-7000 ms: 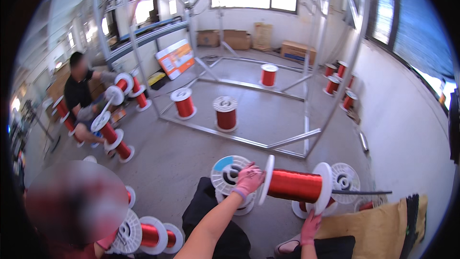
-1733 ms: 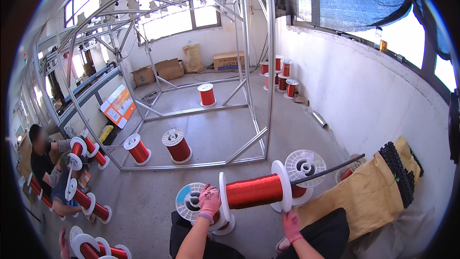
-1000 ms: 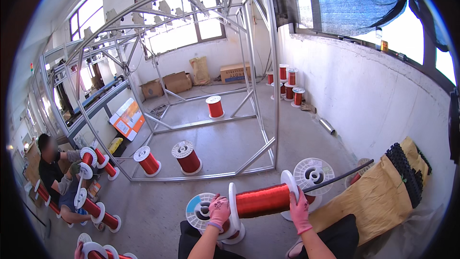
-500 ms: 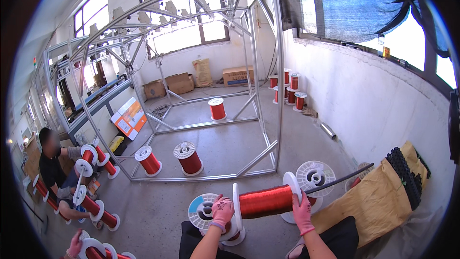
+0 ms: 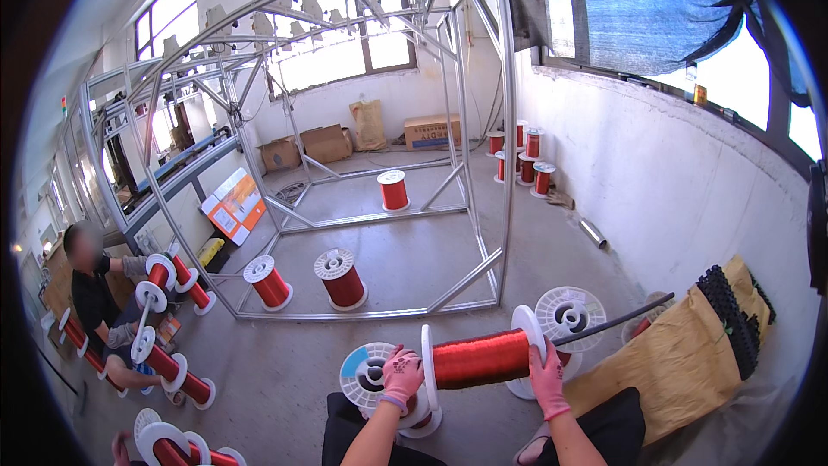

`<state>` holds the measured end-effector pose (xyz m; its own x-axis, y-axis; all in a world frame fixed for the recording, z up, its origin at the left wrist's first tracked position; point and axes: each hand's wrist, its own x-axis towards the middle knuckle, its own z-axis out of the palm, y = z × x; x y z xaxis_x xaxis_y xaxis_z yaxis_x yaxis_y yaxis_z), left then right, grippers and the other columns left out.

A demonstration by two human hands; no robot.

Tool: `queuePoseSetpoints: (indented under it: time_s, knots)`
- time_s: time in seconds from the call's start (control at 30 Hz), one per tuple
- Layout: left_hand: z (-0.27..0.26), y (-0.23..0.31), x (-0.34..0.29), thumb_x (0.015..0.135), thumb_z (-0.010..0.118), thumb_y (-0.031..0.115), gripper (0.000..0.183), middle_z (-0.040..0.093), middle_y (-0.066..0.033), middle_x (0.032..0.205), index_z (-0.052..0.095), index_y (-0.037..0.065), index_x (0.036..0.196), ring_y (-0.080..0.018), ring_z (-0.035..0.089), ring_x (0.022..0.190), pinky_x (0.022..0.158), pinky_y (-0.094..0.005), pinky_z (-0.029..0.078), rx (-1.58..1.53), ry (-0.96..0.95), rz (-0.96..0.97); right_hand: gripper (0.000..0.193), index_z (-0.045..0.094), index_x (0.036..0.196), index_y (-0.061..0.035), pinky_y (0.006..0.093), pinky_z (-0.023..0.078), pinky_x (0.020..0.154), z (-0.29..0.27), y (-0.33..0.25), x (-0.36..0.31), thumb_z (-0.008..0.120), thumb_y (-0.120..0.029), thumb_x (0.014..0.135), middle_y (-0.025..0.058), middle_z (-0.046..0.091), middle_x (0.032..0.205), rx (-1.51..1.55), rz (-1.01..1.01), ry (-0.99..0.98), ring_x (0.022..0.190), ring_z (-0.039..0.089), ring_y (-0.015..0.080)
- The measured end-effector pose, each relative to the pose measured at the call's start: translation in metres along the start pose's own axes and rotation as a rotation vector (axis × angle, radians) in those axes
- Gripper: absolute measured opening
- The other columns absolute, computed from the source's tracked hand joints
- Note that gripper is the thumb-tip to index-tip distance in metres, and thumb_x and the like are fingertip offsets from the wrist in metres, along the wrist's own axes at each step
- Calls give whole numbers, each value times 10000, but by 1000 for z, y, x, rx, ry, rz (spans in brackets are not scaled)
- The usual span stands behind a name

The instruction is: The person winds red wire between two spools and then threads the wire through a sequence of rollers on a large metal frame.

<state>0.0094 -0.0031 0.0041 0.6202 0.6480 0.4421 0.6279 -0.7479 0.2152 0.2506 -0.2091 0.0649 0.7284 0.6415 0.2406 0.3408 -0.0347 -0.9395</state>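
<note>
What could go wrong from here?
1. The sideways red spool might roll or slip if the right hand loses its flange.
2. The black rod juts out past that flange, so it could snag or slide.
3. The left hand sits between this spool and the blue-labelled spool; its fingers might get pinched.
</note>
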Motion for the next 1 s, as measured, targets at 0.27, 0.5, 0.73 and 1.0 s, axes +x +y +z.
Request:
queuePoseSetpoints:
  time_s: [0.27, 0.5, 0.73, 1.0]
  knots:
    - [7, -6, 3, 835, 564, 267, 257, 687, -91, 855, 711, 70, 758, -233, 633, 954, 1081, -377, 375, 31, 29, 50, 501, 488, 1318, 53, 327, 480, 862, -5, -6, -1, 595, -281, 961, 137, 631, 1129, -1, -69, 62, 963, 601, 198]
    - [9, -8, 1, 812, 575, 238, 228, 704, -64, 894, 727, 72, 777, -224, 619, 1018, 1099, -370, 355, 17, 37, 63, 493, 537, 1275, 62, 308, 460, 899, -25, 16, -7, 521, -347, 1000, 138, 645, 1160, 57, 88, 55, 1046, 597, 188]
    - [19, -17, 2, 790, 571, 251, 245, 703, -68, 931, 737, 78, 841, -233, 605, 1059, 1107, -394, 336, 62, -17, 55, 447, 636, 1165, -15, 295, 459, 886, -7, 80, 24, 520, -412, 996, 36, 662, 1081, 776, 563, -141, 996, 593, 137]
    - [10, -12, 1, 804, 532, 273, 291, 715, -91, 967, 743, 91, 889, -255, 613, 1054, 1086, -397, 339, -82, -40, -57, 300, 609, 1179, -39, 326, 504, 808, 23, 135, 51, 560, -267, 990, 55, 664, 1045, 973, 567, -81, 903, 624, 187]
